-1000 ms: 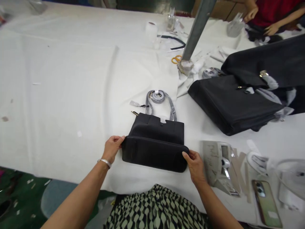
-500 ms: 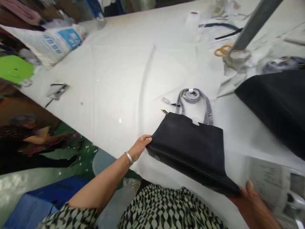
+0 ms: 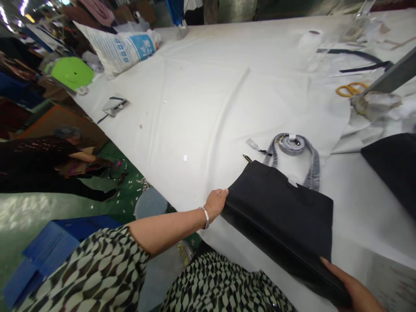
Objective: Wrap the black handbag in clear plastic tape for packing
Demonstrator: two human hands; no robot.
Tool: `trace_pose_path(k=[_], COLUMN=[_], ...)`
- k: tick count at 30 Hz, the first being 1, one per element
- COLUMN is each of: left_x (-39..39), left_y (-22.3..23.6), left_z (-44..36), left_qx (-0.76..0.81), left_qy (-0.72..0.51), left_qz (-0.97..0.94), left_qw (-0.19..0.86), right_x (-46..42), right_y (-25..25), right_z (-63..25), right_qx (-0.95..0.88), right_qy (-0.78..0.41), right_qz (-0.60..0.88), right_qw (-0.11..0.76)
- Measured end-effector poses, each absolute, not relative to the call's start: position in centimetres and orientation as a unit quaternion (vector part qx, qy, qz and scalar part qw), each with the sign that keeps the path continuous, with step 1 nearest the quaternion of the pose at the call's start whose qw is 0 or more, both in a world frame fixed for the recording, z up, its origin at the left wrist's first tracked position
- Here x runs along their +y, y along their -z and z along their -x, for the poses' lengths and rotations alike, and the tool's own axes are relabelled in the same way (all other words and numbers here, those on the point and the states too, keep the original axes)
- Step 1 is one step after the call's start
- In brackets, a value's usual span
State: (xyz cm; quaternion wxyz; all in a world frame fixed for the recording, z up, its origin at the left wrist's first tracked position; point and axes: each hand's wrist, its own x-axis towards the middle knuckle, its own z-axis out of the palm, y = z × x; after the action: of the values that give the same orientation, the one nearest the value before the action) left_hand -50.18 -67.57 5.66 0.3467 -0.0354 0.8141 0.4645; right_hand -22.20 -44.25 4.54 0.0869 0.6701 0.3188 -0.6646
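Note:
A small black handbag (image 3: 282, 216) lies near the front edge of a white-covered table (image 3: 208, 99). Its grey wrapped strap (image 3: 297, 149) loops out on the cloth beyond it, with a small tag beside. My left hand (image 3: 216, 201), a silver bangle on the wrist, grips the bag's left bottom corner with fingers curled. My right hand (image 3: 352, 288) holds the bag's right bottom corner at the lower right of the view; only part of it shows.
Another black bag (image 3: 393, 167) lies at the right. Orange scissors (image 3: 351, 89), a grey post base (image 3: 373, 104), a white roll (image 3: 308, 39) and black straps sit at the back. A printed sack (image 3: 123, 47) lies far left. A person (image 3: 42, 151) crouches on the green floor; blue crates (image 3: 55, 247) below.
My head has turned left, bringing the floor, sack and crouching person into view. The bag has gone from standing on its base to lying tilted flat, both hands still on its bottom corners.

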Motion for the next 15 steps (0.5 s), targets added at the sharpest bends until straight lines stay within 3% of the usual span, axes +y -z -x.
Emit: trace_pose_path(k=[5, 10, 15], left_x=[-66.1, -66.4, -67.9], left_y=[-4.2, -3.8, -3.2], left_z=[48.9, 47.9, 47.3], left_qx=[0.829, 0.811, 0.804], left_qy=[-0.472, -0.528, -0.531], left_qz=[0.048, 0.000, -0.104], left_qw=[0.294, 0.253, 0.247], right_x=[-44.3, -44.7, -47.0], right_y=[-4.0, -2.9, -3.5], right_z=[23.0, 22.5, 21.6], right_qx=[0.261, 0.247, 0.230], right_qy=[0.689, 0.690, 0.773], right_qz=[-0.674, -0.675, -0.572], right_qw=[0.059, -0.083, -0.149])
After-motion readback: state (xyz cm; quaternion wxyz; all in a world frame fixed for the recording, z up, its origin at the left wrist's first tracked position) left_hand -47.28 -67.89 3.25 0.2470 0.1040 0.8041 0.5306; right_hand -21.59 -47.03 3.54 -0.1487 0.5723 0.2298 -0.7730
